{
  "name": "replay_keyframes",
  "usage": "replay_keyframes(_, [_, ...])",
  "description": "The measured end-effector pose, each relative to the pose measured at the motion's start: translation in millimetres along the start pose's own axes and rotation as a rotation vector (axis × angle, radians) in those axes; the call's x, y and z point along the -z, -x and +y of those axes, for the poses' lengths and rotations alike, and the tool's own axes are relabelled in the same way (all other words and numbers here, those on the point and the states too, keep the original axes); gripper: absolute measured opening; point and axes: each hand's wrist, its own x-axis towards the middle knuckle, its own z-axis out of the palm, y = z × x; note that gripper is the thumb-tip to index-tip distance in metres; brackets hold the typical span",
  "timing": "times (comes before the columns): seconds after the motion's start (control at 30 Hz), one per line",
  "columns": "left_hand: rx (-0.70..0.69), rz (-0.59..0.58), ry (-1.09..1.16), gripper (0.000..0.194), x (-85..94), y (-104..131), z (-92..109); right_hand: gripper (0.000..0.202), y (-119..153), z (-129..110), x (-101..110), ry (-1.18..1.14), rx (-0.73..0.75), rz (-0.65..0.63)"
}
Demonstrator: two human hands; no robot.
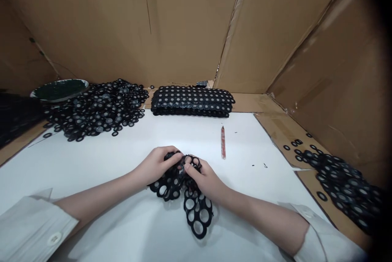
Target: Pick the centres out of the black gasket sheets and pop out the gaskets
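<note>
A: Where's the piece in hand?

B: The bunched openwork strip of joined black rings is between both hands, over the white bench. The left hand has a closed grip on its upper left; the right hand pinches it under the thumb.

A: How far along?

B: Partway, I'd judge: its near-end rings look open. Behind sits a neat stack of black dotted sheets, finished or waiting, I can't tell. Loose black rings heap up at left and right.

A: Hidden?

B: Fingertips vanish into folds; darkness swallows the right heap's edge.
</note>
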Motion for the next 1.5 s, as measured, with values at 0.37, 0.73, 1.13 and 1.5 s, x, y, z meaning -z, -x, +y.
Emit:
replay_keyframes(0.37, [0.19,0.087,0.292,0.025,-13.0,8.1,4.5,0.021,2.3,-2.7,-2.7,-0.016,-0.059,0.035])
replay_keyframes(0.73, [0.341,0.368,0.325,0.023,48.3,-4.5,-14.9,0.032,2.3,-3.4,1.1,-0.034,-0.314,0.125])
replay_keyframes(1.13, [0.375,1.157,-0.502,0.028,258.7,-41.3,-63.3,0.021,-0.1,-6.7,11.2,0.357,-0.098,-0.058])
replay_keyframes(1.5, [0.567,1.008,-0.631,0.032,255.2,-39.9,-112.3,0.011,-0.1,-35.6,21.6,0.625,-0.049,-0.147])
